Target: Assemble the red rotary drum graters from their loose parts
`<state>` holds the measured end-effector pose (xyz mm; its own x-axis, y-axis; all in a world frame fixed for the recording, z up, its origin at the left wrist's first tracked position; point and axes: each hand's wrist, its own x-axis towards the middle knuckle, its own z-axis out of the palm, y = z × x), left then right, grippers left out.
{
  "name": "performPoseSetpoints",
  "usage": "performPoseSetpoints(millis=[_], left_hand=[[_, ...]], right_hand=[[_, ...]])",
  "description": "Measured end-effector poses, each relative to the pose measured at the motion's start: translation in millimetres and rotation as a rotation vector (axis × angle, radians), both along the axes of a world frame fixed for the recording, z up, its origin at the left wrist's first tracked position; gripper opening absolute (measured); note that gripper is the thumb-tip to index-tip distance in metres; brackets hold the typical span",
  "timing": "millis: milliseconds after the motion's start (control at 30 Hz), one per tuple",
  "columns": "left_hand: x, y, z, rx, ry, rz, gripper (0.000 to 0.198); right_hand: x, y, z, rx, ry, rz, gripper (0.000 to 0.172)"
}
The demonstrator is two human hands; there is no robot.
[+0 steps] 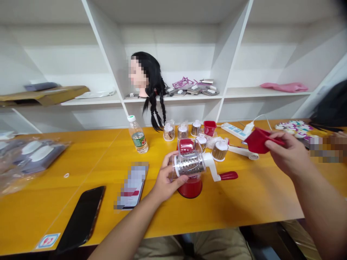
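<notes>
The left hand [166, 178] is clenching a rotary grater's clear plastic housing [187, 160], its fingers [169, 156] curling over the top while the thumb is pressing on the near side. Directly under those fingertips, a perforated stainless-steel drum [189, 165] is lying inside the housing, its long axis running almost level, sideways from the fingers toward a white plastic crank [211, 165] with a smooth red grip [229, 176]. The left hand is the nearer one and is the only hand touching the grater. Below the left palm, a round red base [189, 189] is sitting on the glossy yellow wooden tabletop [238, 206]; I cannot tell whether the housing is seated on it.

Well to the right of the left fingers, the right hand [287, 153] is pinching an angular, hollow red plastic piece [257, 141] in the air, its fingers [273, 139] closed around the thin end.

Just past the left fingertips, a ribbed bronze-coloured spare drum with a white cap [219, 150] is standing upright. Beyond the right fingers, a co-worker's blurred hand [325, 148] is resting near a scatter of small colourful pieces [294, 128]. Left of the left hand, a black smartphone [81, 216] is lying face up.
</notes>
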<state>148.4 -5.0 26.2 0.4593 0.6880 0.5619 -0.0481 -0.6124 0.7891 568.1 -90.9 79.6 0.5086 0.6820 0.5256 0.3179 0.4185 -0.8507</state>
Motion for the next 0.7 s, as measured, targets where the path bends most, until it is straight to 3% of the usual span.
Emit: performPoseSetpoints(millis=[100, 167, 267, 367, 467, 700], left_hand=[[1.6, -1.2, -1.6, -0.028, -0.031, 0.01, 0.04], [4.0, -2.0, -4.0, -0.068, -0.107, 0.012, 0.039], [9.2, -2.4, -9.7, -0.132, -0.252, 0.006, 0.052], [13.4, -1.5, -14.8, -0.182, -0.332, 0.009, 0.075], [13.6, -0.9, -16.9, -0.212, -0.33, -0.008, 0.094], [7.2, -5.7, -11.7, -0.285, -0.235, -0.014, 0.095]], right_hand=[[-61.2, 5.7, 52.1, 0.101, -0.043, 0.272, 0.037], [-108.6, 13.2, 81.3, 0.1, -0.133, 0.416, 0.051], [-165.9, 27.9, 105.8, 0.016, -0.204, 0.556, 0.067], [-192.7, 41.0, 104.6, -0.058, -0.253, 0.609, 0.079], [-195.3, 48.3, 90.1, -0.117, -0.282, 0.627, 0.082], [-189.2, 50.0, 72.2, -0.14, -0.505, 0.618, 0.073]])
